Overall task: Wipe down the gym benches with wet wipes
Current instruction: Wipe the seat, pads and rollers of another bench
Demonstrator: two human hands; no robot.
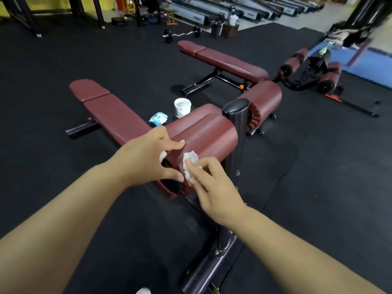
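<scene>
A gym floor [63, 60] of black rubber matting fills the view, with a row of treadmills [244, 9] along the far side and a curl bar [182, 34] lying before them. The near bench [110, 112], padded in dark red, runs from the far left toward the camera and ends in a pair of roller pads on a black upright post [236, 124].

The left hand [146, 160] grips the near end of the closest roller pad [203, 134]. Its fingers are curled over the top of the pad's end, the thumb lies lower on that end face, and a bit of white shows at the palm. The right hand [214, 187] presses a crumpled wet wipe [189, 164] against the same end face, with fingertips closed on the wipe and pinching it to the vinyl. The two hands are just beside each other, with the wipe between them.

On the floor beside the bench, past the roller pads, lies a blue-and-white wipes pack [158, 118]. A white tub [182, 107] stands just beside it.

A second bench [222, 59], also dark red, stands well apart farther back. To its right is a low machine with red rollers [307, 68], near the edge of a blue mat [364, 66].
</scene>
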